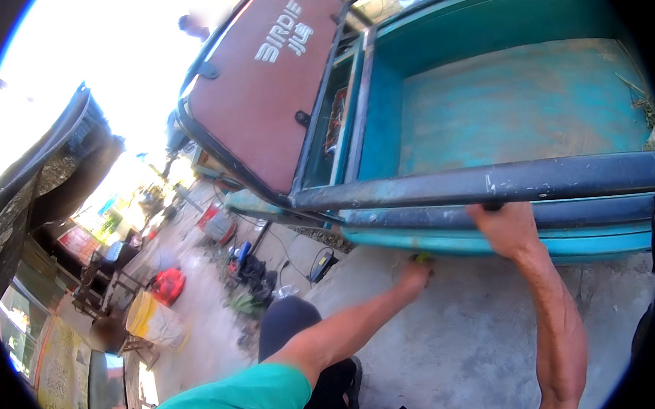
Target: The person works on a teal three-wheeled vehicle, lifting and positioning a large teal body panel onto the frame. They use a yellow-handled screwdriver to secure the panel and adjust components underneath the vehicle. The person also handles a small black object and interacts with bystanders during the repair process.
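Note:
The teal cargo bed of a vehicle fills the upper right, with two dark metal rails along its near side. My right hand is closed around the lower rail, its fingers curled over the top. Lower and to the left, my left hand reaches under the bed's teal bottom edge, just above the concrete. A small yellow-green thing shows at its fingertips. The fingers look bent around it, but they are small and partly hidden, so what it is stays unclear.
A reddish-brown seat-back panel adjoins the bed. To the left stand a yellow-and-white bucket, a red object and a red-and-white container. A black device with a cable lies near my knee. Dry grass sits in the bed.

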### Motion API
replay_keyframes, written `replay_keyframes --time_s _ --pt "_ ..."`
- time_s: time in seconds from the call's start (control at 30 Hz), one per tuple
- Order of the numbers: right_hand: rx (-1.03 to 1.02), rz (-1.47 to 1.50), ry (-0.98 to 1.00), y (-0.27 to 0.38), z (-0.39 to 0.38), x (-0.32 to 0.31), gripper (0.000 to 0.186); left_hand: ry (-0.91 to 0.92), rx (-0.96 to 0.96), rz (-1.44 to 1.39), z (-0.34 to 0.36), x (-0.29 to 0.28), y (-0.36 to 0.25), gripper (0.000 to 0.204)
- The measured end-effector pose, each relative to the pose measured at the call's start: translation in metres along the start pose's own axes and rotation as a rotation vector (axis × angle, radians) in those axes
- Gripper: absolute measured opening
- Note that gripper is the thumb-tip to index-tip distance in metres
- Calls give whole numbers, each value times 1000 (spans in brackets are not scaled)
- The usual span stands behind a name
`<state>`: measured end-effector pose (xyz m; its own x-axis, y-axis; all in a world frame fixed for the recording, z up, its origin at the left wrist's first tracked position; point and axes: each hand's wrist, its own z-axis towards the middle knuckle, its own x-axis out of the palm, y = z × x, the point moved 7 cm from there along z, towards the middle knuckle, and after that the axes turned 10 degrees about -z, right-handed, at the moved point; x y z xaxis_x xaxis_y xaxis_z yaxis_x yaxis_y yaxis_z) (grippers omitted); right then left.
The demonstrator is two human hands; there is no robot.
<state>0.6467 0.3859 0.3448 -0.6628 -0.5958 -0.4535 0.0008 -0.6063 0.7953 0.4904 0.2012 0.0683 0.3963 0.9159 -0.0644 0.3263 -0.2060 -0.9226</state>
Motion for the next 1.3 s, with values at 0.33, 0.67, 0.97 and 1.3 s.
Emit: replay_keyframes --time_s 0.33,0.67,0.97,1.3 --pt "34 -45 -83 -9 -1 -4 22 -17 108 147 4 -4 -5 26" --pt "66 -72 -83 -17 0 -1 25 -59 230 190 36 -2 27 28" --pt "14 -34 -86 -19 1 0 24 -62 258 204 46 -1 38 31" --pt "-53 -51 -82 -15 0 0 24 -34 236 128 39 -2 36 28"
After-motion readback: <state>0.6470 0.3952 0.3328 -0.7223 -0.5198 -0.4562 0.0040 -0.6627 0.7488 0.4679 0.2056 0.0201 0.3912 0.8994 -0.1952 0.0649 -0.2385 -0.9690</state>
